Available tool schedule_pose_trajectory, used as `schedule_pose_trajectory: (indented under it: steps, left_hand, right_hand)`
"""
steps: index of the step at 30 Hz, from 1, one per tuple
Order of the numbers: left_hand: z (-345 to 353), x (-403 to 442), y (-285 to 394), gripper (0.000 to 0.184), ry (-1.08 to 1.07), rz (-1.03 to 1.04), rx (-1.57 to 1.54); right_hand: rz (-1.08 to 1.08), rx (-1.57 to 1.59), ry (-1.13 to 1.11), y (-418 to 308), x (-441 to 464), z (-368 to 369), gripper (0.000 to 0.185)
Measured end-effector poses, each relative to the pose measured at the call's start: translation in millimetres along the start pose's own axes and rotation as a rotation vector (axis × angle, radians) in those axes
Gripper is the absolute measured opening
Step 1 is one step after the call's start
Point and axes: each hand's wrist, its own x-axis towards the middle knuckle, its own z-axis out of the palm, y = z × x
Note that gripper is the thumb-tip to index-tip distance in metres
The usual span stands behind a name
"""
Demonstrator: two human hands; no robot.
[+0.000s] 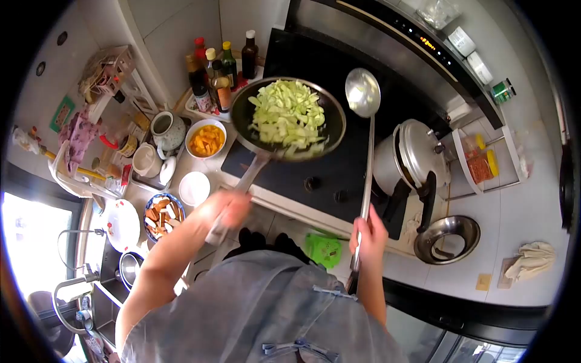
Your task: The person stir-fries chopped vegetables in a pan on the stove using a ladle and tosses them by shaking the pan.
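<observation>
My left hand [227,207] is closed around the handle of a frying pan [335,134], slightly blurred. Chopped pale green vegetables [287,112] fill much of the pan, which is over the left part of the black stove [275,178]. My right hand [369,233] grips the long handle of a metal ladle [363,92]. The ladle's bowl is to the right of the pan, apart from it, with small pale bits inside.
A pressure cooker [417,154] occupies the stove's right side. Sauce bottles [221,88] stand behind the pan at left. Bowls of orange pieces [206,139] and brown-and-white slices [163,216] sit on the left counter. A steel bowl [466,233] is at right.
</observation>
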Motion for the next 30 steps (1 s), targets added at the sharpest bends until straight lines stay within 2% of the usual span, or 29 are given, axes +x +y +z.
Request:
schedule_pose_trajectory:
  steps: [1, 2, 4, 5, 6, 7, 9, 10, 11, 12, 13, 15, 17, 19, 22, 23, 24, 25, 27, 28, 29, 30]
  left_hand:
    - [-3.4, -24.8, -6.2, 0.005, 0.073, 0.018, 0.060]
    - [1.4, -31.9, 1.6, 0.005, 0.071, 0.042, 0.124]
    - [5.1, -42.4, -8.6, 0.007, 0.077, 0.060, 0.184]
    - [1.0, -20.4, 0.7, 0.022, -0.062, 0.036, 0.248]
    - [8.1, 4.2, 13.2, 0.033, -0.001, -0.008, 0.079]
    - [2.8, 30.1, 27.0, 0.033, -0.056, 0.163, 0.371]
    - [27.2, 40.5, 36.1, 0.035, -0.044, 0.066, 0.178]
    - [23.5, 24.7, 21.0, 0.036, 0.065, 0.139, 0.251]
    - [-6.6, 6.5, 8.8, 0.016, 0.026, 0.037, 0.189]
    - [4.0, -27.8, -5.7, 0.011, 0.115, 0.033, 0.050]
    - [14.2, -40.6, 4.3, 0.012, 0.096, 0.056, 0.133]
    - [19.7, -58.2, -5.7, 0.013, 0.077, 0.079, 0.216]
    - [4.2, -2.4, 12.5, 0.020, -0.127, 0.049, 0.075]
    - [22.3, 43.1, 46.2, 0.038, -0.078, 0.005, 0.075]
    - [20.7, 11.3, 19.2, 0.036, 0.065, 0.165, 0.276]
    - [-0.5, -14.2, 7.7, 0.025, -0.052, -0.014, 0.019]
    - [5.0, -46.6, -2.7, 0.009, 0.099, 0.011, 0.052]
    - [11.3, -41.5, 11.2, 0.010, 0.087, 0.035, 0.115]
    - [18.5, -39.4, -0.9, 0.011, 0.096, 0.056, 0.148]
    - [-2.1, -5.2, 14.5, 0.025, -0.164, -0.032, 0.069]
    - [16.0, 16.2, 26.4, 0.034, -0.049, 0.198, 0.451]
    - [32.3, 33.4, 34.9, 0.022, -0.103, 0.157, 0.309]
  right_hand:
    - [-0.053, -0.036, -0.020, 11.1, 1.9, -5.7, 0.046]
    - [-0.045, -0.087, -0.070, 8.6, 3.7, -4.8, 0.047]
    - [0.006, 0.004, -0.010, 2.8, 2.9, 6.7, 0.046]
    - [0.064, 0.022, 0.013, -7.7, 2.1, 8.2, 0.046]
    - [0.037, 0.037, 0.015, -3.8, 15.2, 12.1, 0.046]
    - [0.015, 0.060, 0.023, 1.4, 26.8, 17.7, 0.045]
    - [0.018, 0.097, 0.006, -15.4, 25.4, 27.3, 0.045]
    - [0.044, 0.064, 0.013, -20.0, 19.0, 25.9, 0.045]
    - [0.070, 0.024, 0.012, -24.0, 11.5, 20.2, 0.046]
    - [0.023, -0.038, -0.007, -9.8, 8.5, 8.4, 0.046]
    - [-0.035, -0.085, -0.016, 7.4, 9.3, 2.7, 0.046]
    - [-0.059, -0.051, -0.012, -3.5, 6.9, 7.9, 0.046]
    - [-0.020, -0.036, 0.009, -18.3, 13.3, 15.6, 0.046]
    - [0.027, 0.063, 0.085, -24.4, 24.3, 22.9, 0.045]
    - [0.005, 0.030, 0.058, -27.7, 13.0, 11.8, 0.045]
    - [-0.031, -0.006, 0.036, -15.0, 6.3, 0.5, 0.045]
    - [-0.091, -0.029, 0.025, -3.1, 5.6, -3.7, 0.045]
    - [-0.086, -0.104, 0.026, -0.3, 3.9, -2.1, 0.045]
    - [-0.044, -0.002, 0.054, -6.3, 7.5, 5.3, 0.045]
    - [0.000, 0.003, 0.038, -14.5, 12.1, 12.3, 0.045]
    - [0.029, 0.015, 0.023, -22.6, 23.8, 21.3, 0.045]
    - [0.021, 0.026, 0.012, -22.3, 30.1, 24.0, 0.043]
